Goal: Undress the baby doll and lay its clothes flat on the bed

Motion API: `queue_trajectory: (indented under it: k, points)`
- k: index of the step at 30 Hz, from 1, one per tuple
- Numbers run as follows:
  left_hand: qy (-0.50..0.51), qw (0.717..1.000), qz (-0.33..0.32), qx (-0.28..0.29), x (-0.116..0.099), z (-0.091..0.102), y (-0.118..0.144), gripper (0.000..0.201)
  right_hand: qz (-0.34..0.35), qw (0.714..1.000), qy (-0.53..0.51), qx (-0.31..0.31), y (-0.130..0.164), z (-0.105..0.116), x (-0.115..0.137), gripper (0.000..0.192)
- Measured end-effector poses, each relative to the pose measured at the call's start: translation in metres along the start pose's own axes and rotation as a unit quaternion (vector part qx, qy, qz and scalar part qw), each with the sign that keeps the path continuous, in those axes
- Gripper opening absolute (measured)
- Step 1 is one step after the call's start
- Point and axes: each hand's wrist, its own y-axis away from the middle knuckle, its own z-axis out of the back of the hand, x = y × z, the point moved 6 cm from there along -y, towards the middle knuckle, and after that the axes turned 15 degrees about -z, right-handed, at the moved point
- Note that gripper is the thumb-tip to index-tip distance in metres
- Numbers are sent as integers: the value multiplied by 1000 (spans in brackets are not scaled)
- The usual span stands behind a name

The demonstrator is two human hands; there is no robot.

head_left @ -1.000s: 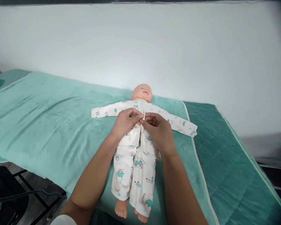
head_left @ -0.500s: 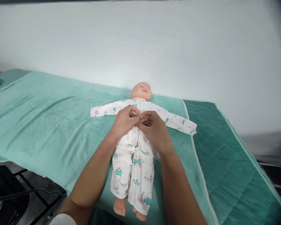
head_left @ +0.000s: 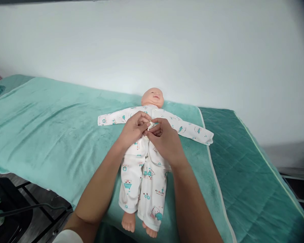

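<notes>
At the far left edge a dark chair (head_left: 7, 216) is cut off by the frame. A doll (head_left: 152, 97) lies on its back on a green blanket (head_left: 53, 125), arms spread, in a white printed suit (head_left: 142, 175). The left hand (head_left: 133, 130) has its grip pinched on the suit's front edge at the chest. The right hand (head_left: 164, 140) pinches the same spot, fingertips touching the left's. What sits between the fingers is too small to make out. Both hands hide the chest.
</notes>
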Motion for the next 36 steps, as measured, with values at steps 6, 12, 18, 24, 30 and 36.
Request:
queue_trajectory:
  k: [6, 12, 18, 24, 30, 36]
  points:
    - [-16, 1000, 5, -2, -1, 1, 0, 11, -13, 1000, -17, 8, 0, 3, -2, 36]
    - [-18, 999, 7, -49, 0, 0, 0, 19, -31, 999, -30, 5, 0, 5, -1, 38]
    - [28, 997, 4, -72, 3, 1, 0, 28, -33, 999, -42, 4, -1, 6, -3, 38]
    - [13, 996, 4, -86, 4, 1, -1, 33, -28, 999, -36, 2, -2, 7, -4, 38]
    - [-15, 996, -13, -89, 1, 3, -2, 28, -37, 999, -28, 6, 0, 6, -3, 40]
    - [-84, 996, -6, -34, -5, 7, 1, 14, -34, 999, -36, 14, 0, 6, -3, 40]
